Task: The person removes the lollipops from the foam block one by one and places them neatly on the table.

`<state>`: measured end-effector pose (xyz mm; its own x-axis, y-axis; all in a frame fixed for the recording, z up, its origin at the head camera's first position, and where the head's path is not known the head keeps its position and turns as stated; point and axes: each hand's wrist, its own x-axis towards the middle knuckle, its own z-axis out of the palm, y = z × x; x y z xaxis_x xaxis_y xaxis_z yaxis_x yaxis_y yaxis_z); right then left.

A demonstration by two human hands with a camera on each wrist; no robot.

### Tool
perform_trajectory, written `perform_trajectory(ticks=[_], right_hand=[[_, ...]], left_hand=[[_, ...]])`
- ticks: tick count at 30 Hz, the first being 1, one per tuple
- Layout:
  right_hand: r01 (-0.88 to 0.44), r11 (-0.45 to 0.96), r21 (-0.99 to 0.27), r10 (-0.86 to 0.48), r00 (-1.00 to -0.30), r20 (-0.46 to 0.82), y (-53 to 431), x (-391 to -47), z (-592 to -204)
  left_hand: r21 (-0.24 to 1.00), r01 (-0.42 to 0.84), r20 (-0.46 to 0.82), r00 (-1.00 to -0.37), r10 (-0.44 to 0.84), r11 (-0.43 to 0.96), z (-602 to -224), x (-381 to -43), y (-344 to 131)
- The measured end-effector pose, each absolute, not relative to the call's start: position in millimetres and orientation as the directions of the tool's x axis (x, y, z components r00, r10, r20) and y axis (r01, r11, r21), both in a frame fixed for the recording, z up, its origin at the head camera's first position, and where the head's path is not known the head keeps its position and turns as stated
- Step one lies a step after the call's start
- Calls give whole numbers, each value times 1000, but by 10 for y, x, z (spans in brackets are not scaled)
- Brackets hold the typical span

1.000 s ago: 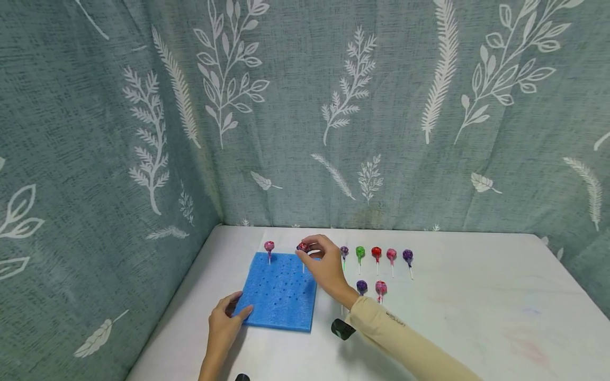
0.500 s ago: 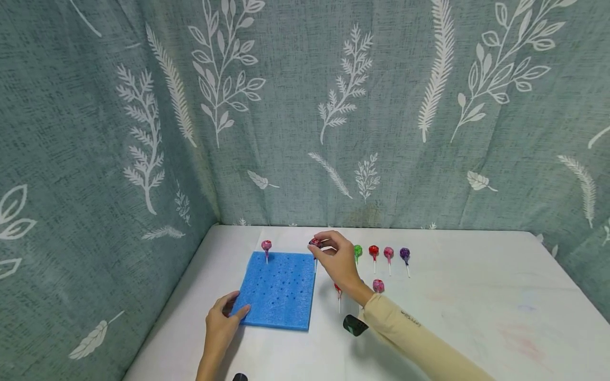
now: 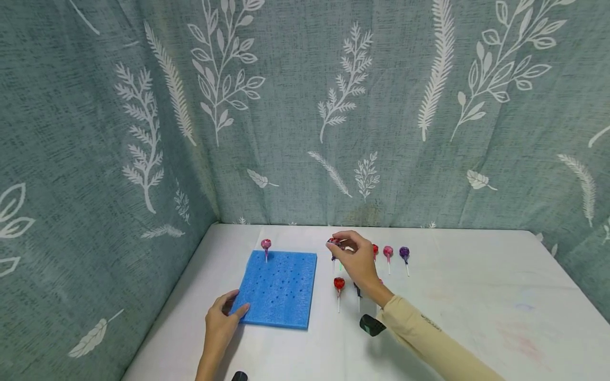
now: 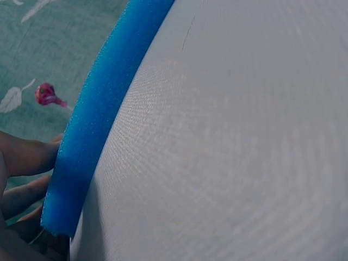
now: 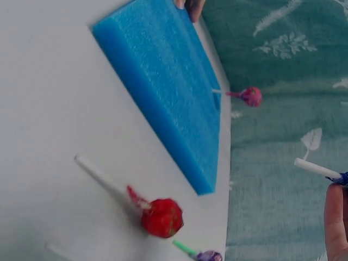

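A blue foam board with rows of small holes lies on the white table. My left hand grips its near left corner, thumb over the top. One pink lollipop stands upright in the board's far left part. Right of the board, my right hand pinches a lollipop with a red and dark wrapper by its head, the white stick pointing down above the table. Beneath that hand lies a red lollipop; other lollipops near it are partly hidden by the hand and wrist.
Farther right, a pink lollipop and a purple lollipop lie in the back row, beside a partly covered red lollipop. A leaf-patterned curtain hangs behind and left of the white table.
My right hand has moved right with the lollipop, from above the board's far right corner to over the lollipops on the table. The left hand keeps its place at the corner.
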<state>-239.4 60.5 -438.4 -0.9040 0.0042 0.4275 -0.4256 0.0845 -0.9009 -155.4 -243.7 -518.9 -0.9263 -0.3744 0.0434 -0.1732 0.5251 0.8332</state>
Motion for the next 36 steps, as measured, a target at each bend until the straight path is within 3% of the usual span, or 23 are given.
perform_trajectory(ticks=[16, 28, 30, 36], right_hand=[[-376, 125, -918, -19, -926, 377, 960, -2175, -4157], [-306, 157, -939, -2, -951, 310, 1168, -2124, -4215], [-308, 170, -936, 8, -949, 314, 1208, -2168, -4313], [-483, 186, -856, -8, -871, 491, 1433, -2580, -5106]], left_hand=[[827, -165, 53, -929, -366, 538, -5198, -1568, -2439], [821, -172, 54, -926, -373, 544, -5195, -1566, -2433], [822, -169, 55, -927, -371, 543, -5194, -1565, -2434], [821, -169, 57, -926, -372, 546, -5191, -1566, -2430]])
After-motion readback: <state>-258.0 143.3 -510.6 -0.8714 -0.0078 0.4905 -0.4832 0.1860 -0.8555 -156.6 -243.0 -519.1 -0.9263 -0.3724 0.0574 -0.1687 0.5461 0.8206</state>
